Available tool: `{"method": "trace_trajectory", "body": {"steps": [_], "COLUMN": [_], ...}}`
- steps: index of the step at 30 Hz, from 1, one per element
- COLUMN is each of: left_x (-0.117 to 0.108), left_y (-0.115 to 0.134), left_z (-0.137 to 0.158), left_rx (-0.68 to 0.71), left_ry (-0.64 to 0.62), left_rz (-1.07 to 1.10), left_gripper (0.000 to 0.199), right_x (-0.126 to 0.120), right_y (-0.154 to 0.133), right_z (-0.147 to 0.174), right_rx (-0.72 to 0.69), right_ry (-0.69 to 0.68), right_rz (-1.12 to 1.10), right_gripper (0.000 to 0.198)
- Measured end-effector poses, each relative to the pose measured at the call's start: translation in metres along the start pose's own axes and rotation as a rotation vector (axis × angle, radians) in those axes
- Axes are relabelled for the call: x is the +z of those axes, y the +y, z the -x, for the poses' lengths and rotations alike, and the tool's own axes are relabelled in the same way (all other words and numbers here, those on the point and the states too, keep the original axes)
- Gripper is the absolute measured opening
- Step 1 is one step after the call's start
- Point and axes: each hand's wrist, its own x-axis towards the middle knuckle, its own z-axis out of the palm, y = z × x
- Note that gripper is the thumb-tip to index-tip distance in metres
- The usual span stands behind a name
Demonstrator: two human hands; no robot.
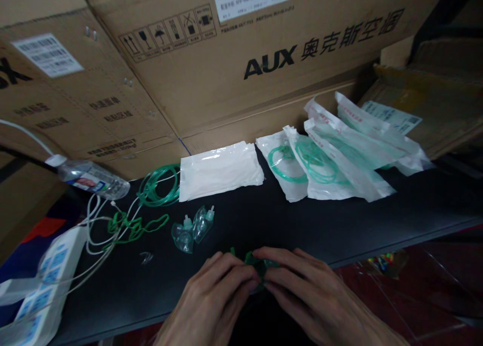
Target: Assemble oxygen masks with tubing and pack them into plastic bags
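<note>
While the small green piece [249, 258] sits between left hand [211, 296] and right hand [307, 286], equally near, both sets of fingers [239, 272] pinch it, hiding its long axis.

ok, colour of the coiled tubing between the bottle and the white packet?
Green: the coiled tubing shows best in the head view.

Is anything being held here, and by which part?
The left grip and right grip hold a green item between them; it's mostly hidden, so which part cannot be told.
</note>
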Motion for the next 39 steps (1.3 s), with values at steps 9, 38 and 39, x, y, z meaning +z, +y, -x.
{"method": "trace_trajectory", "body": {"steps": [9,38,39], "left_x": [0.013,0.059,0.060], "left_y": [-0.007,-0.011,-0.011], "left_z": [0.000,-0.004,-0.004], "left_rx": [0.055,-0.318,-0.329], "left_ry": [0.191,0.534,0.533], "left_rz": [0.047,0.292,0.299], "left_gripper": [0.022,0.019,0.019], "right_x": [0.012,0.047,0.046], "right_y": [0.003,-0.009,-0.009], "right_z": [0.005,0.020,0.021], "right_rx": [0.155,0.312,0.324], "right_ry": [0.082,0.185,0.172], "right_rz": [-0.237,-0.179,-0.178], "right_gripper": [0.015,0.016,0.016]}}
